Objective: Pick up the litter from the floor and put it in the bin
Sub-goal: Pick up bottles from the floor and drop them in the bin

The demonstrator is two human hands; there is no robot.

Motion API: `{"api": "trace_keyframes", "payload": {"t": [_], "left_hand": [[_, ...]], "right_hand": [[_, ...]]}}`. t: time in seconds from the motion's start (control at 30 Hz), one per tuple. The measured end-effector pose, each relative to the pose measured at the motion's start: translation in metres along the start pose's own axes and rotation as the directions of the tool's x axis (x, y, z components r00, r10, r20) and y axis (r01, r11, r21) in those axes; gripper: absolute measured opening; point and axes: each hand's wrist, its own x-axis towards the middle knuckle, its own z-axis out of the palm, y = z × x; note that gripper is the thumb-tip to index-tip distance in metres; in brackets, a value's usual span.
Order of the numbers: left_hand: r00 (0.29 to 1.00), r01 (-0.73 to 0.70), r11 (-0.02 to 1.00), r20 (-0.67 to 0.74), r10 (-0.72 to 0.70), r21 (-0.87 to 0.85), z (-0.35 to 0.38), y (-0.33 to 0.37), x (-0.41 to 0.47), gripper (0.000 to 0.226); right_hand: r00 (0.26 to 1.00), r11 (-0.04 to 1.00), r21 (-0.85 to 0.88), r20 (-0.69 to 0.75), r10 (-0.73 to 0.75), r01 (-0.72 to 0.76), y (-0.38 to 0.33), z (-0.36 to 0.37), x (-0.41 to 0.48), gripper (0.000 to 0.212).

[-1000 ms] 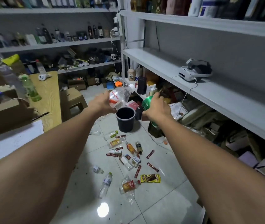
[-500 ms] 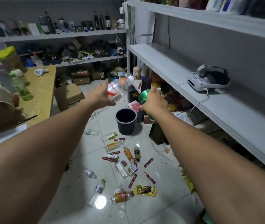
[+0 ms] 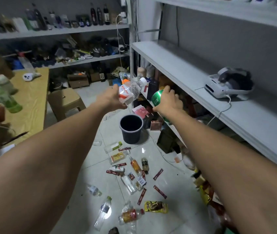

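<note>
- Two arms reach forward above the black bin on the floor.
- Left hand grips a crushed clear bottle; its red-white label is unreadable.
- Right hand fingers wrap a green can.

Dim, greyish indoor light with muted colours. A bright glare spot sits on the glossy floor tiles. Wide-angle distortion bends the shelves, and the left edge is blurred.
</note>
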Motion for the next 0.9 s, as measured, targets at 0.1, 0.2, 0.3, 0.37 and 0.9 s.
{"api": "trace_keyframes", "payload": {"t": [0.1, 0.2, 0.3, 0.37, 0.9], "left_hand": [[1.000, -0.002, 1.000, 0.025, 0.001, 0.015, -0.008, -0.027, 0.035, 0.065], [0.998, 0.008, 0.999, 0.054, -0.010, 0.036, -0.012, -0.056, 0.066, 0.071], [0.996, 0.010, 0.998, 0.085, -0.016, 0.069, -0.012, -0.081, 0.094, 0.079], [0.996, 0.011, 0.999, 0.091, -0.015, 0.046, -0.010, -0.094, 0.109, 0.081], [0.987, 0.054, 0.999, 0.150, -0.053, 0.000, 0.021, -0.146, 0.156, 0.071]], "right_hand": [[1.000, 1.000, -0.006, 0.005, 0.024, -0.023, -0.027, 0.013, 0.030, 0.090], [0.999, 1.000, -0.007, 0.018, 0.029, -0.029, -0.054, 0.031, 0.055, 0.091], [0.999, 0.999, -0.008, 0.017, 0.050, -0.049, -0.075, 0.048, 0.075, 0.094], [0.999, 0.999, -0.005, 0.007, 0.054, -0.054, -0.085, 0.058, 0.085, 0.093], [0.994, 0.993, -0.062, 0.048, 0.101, -0.098, -0.103, 0.107, 0.133, 0.084]]}}
